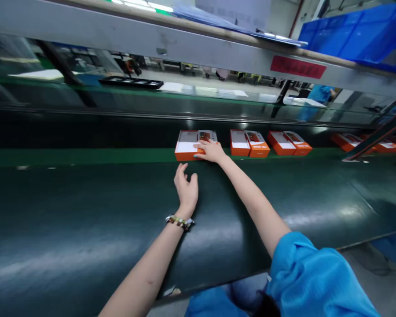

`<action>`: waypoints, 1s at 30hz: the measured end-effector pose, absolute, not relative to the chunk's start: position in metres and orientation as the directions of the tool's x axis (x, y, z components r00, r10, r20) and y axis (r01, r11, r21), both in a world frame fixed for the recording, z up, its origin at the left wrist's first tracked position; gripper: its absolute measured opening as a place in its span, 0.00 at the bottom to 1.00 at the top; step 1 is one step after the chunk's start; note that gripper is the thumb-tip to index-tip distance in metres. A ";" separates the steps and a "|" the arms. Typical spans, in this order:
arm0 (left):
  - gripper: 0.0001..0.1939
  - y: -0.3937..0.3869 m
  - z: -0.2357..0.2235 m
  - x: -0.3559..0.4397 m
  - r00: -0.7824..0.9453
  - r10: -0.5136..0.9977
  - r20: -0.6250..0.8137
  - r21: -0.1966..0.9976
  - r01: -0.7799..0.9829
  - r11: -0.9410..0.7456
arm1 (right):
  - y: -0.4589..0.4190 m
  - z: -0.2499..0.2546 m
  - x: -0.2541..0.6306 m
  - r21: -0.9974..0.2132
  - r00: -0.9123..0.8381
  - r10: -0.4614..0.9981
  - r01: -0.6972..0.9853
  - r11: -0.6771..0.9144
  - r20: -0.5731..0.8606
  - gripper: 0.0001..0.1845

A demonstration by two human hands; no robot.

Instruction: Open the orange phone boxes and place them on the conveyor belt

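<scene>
An open orange box [186, 143] with a white inside lies on the green belt strip, its printed half [207, 134] beside it on the right. My right hand [211, 152] reaches over this pair from the right and touches it near the front edge, fingers stretched out and apart, partly covering the printed half. Just in front of the box, my left hand [187, 188] is raised over the dark green work surface, holding nothing. Its fingers are loosely curved and apart from the thumb. A bead bracelet [180, 222] circles the left wrist.
More orange boxes [240, 143] stand in a row to the right, past a slanted dark post [376, 137]. A grey shelf beam [185, 42] crosses above, with a blue bin [353, 35] at upper right. A black tray [131, 82] sits behind the belt.
</scene>
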State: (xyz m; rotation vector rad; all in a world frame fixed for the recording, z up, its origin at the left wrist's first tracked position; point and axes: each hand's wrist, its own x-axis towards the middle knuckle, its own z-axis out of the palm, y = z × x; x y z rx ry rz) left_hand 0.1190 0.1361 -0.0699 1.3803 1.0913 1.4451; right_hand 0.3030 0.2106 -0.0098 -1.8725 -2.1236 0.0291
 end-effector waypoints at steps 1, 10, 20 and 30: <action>0.22 0.136 -0.068 0.119 -0.032 0.974 0.224 0.971 -0.076 -0.226 | 0.215 -0.010 0.303 -0.250 -0.094 0.969 0.956 0.152 0.229 0.28; 0.10 0.111 -0.027 0.117 0.464 0.878 -0.121 0.769 -0.516 0.379 | 0.071 -0.043 0.269 -0.756 -0.007 0.920 0.568 0.327 0.392 0.18; 0.10 0.035 0.005 0.120 0.884 0.451 -0.121 0.490 -0.342 0.802 | -0.055 -0.017 0.288 -0.762 -0.164 0.986 -0.636 -0.120 -0.019 0.11; 0.20 0.032 0.005 0.114 0.875 0.478 -0.084 0.664 -0.309 0.681 | -0.063 -0.005 0.281 -0.553 -0.255 0.964 -0.815 -0.173 0.074 0.06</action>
